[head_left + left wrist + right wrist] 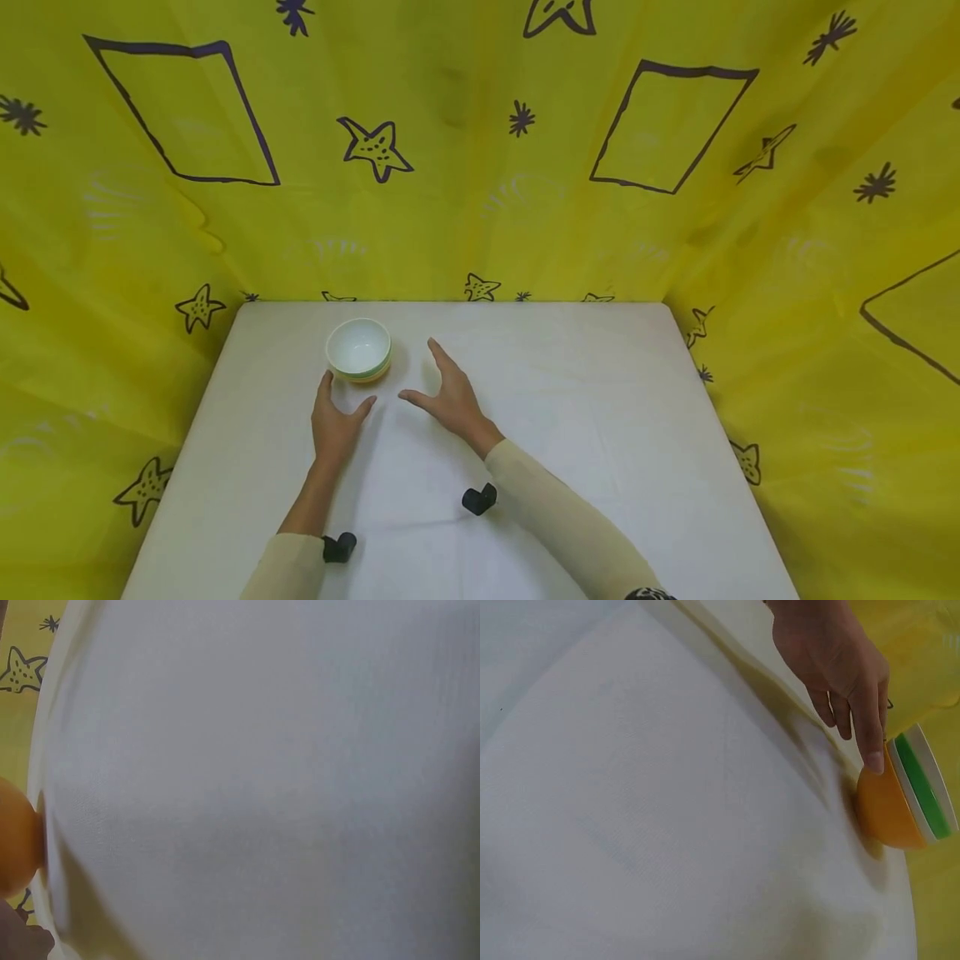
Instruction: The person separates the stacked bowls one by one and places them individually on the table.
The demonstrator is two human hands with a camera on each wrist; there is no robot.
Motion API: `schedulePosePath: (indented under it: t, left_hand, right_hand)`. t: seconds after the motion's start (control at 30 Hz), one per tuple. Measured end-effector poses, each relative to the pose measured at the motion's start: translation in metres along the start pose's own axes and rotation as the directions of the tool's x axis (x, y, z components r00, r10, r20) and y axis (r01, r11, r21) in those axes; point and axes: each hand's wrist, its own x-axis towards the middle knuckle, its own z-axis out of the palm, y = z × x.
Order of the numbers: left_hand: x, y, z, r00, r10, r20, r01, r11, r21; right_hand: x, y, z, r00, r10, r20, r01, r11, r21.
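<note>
On the white table near its far left stands a bowl (358, 347), white inside. In the right wrist view the bowl (891, 806) is orange below, with white and green bands toward the rim. Whether it is one bowl or a nested stack I cannot tell. My left hand (335, 429) is at the bowl's near left side, thumb spread from the fingers. One fingertip overlaps the bowl's edge; contact is unclear. To the bowl's right, my right hand (453, 404) hovers apart from it, thumb and fingers spread, holding nothing. The left wrist view cuts the orange bowl (16, 840) off at its edge.
A white cloth covers the table (600, 400). Yellow curtains (480, 208) with drawn stars and frames surround its back and sides. Small black devices, one by the left wrist (340, 547) and one by the right (479, 499), stick out over the cloth.
</note>
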Motion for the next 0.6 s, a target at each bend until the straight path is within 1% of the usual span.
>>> schedulePosePath:
  t: [0.2,0.4,0.6]
  left_hand:
    - [0.004,-0.002,0.002,1.0,0.002,-0.031,-0.003,1.0,-0.02]
    - [0.009,-0.001,0.006,0.998,0.019,-0.057,-0.022,0.998,-0.056]
    - [0.014,-0.001,0.009,0.997,0.043,-0.065,-0.048,0.996,-0.075]
  right_hand:
    - [0.008,-0.01,0.01,1.0,0.0,0.001,0.0,1.0,0.031]
    - [0.018,-0.016,0.015,1.0,-0.016,0.001,0.016,0.999,0.047]
    - [0.027,-0.017,0.018,0.999,-0.037,0.016,0.037,0.999,0.022]
